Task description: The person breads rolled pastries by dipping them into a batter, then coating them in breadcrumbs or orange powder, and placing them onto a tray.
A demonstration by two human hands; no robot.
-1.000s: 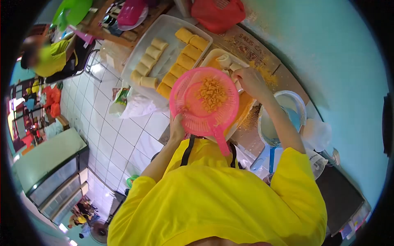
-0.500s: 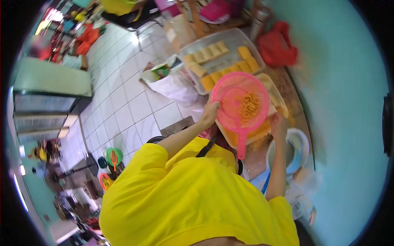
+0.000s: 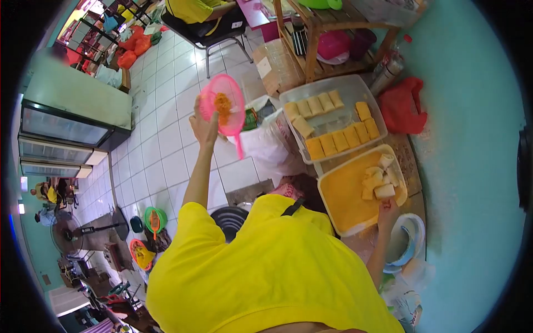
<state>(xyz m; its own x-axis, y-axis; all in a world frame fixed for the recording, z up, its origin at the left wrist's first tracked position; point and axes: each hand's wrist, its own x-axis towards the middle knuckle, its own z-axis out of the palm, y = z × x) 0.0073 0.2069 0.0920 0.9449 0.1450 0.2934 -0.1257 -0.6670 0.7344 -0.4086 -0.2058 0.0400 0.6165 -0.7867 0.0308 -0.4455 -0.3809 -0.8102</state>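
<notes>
My left hand (image 3: 206, 125) grips the rim of a pink plastic strainer (image 3: 236, 100), which it holds tilted over the floor to the left. A clump of orange crumbs (image 3: 223, 105) lies inside the strainer. My right hand (image 3: 388, 214) is at the right side of a shallow tray (image 3: 356, 227) of fine orange crumbs, its fingers drawn together close to a pale roll (image 3: 384, 192). Whether it holds anything is too small to make out. Several pale rolls sit piled in that tray. Behind it, a clear plastic container (image 3: 288, 97) has pale and orange-coated rolls in rows.
A white tub (image 3: 413, 222) stands right of the crumb tray, by the wall. A white plastic bag (image 3: 272, 144) is left of the container, and a red bag (image 3: 404, 105) is right of it. A wooden shelf (image 3: 311, 50) stands behind. A seated person (image 3: 191, 11) is farther back.
My left hand has swung the strainer away to the left, from above the crumb tray, uncovering the tray and the pale rolls. My right hand stays by the tray's right side.
</notes>
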